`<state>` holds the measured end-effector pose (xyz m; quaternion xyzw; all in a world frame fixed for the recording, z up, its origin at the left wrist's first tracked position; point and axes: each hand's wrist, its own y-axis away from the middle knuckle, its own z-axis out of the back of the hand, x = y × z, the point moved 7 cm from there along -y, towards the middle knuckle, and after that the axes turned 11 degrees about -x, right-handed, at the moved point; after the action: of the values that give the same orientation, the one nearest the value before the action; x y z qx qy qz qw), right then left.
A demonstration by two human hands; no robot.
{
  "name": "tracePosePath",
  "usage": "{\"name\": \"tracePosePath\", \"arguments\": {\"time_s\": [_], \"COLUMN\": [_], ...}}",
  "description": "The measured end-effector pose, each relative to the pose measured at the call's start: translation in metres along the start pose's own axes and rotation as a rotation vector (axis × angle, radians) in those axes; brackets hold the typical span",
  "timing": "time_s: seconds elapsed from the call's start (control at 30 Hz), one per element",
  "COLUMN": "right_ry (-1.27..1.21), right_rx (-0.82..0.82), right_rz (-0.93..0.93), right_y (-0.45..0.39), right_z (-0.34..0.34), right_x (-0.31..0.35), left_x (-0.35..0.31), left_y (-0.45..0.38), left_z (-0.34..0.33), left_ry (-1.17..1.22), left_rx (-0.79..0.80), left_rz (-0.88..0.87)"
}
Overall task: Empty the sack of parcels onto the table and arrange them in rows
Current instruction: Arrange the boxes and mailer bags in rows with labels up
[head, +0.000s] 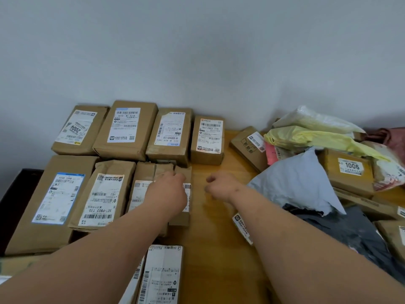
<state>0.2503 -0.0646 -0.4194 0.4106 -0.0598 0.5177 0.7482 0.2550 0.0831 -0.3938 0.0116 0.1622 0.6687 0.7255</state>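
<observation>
The left hand (167,191) rests palm-down on a brown parcel (143,172) in the second row, fingers reaching over its far end; whether they curl round the edge is hard to tell. That parcel lies with its long axis running away from the person toward the wall (197,51), and most of its label is hidden under the hand and forearm. Just right of it a narrower parcel (183,218) lies parallel, touching it, partly covered by the wrist. The right hand (221,186) hovers over bare table (210,227), fingers curled loosely in, holding nothing. Beyond both hands a far row of four parcels (129,128) sits against the wall, all lengthwise the same way. Left of the left hand two more parcels (103,194) continue the second row. Beneath the left forearm a white-labelled parcel (163,275) is cut off by the frame. Right of the right hand lies an unsorted heap (324,167) of boxes and grey, yellow and pink bags, overlapping, so their outlines are unclear.
</observation>
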Motion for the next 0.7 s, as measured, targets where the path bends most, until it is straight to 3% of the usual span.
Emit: {"name": "tracePosePath", "arguments": {"time_s": [0.07, 0.13, 0.27, 0.33, 0.63, 0.7], "right_ry": [0.134, 0.404, 0.96, 1.125, 1.04, 1.053], "right_rx": [-0.116, -0.12, 0.17, 0.168, -0.36, -0.373], "right_rz": [0.101, 0.155, 0.04, 0.061, 0.113, 0.101], "right_y": [0.004, 0.011, 0.033, 0.038, 0.043, 0.043], "right_z": [0.033, 0.057, 0.073, 0.078, 0.142, 0.15], "right_x": [0.001, -0.008, -0.052, -0.067, -0.082, -0.091], "left_x": [-0.013, -0.029, -0.06, -0.074, -0.116, -0.124], "left_y": [0.0, -0.001, -0.003, -0.001, 0.014, 0.018], "left_z": [0.003, 0.004, 0.001, -0.003, -0.035, -0.04], "left_ry": [0.003, -0.002, 0.003, -0.023, -0.098, -0.061], "left_rx": [-0.003, 0.008, 0.054, 0.083, 0.248, 0.273], "left_rz": [-0.039, -0.087, -0.131, -0.149, -0.188, -0.199]}}
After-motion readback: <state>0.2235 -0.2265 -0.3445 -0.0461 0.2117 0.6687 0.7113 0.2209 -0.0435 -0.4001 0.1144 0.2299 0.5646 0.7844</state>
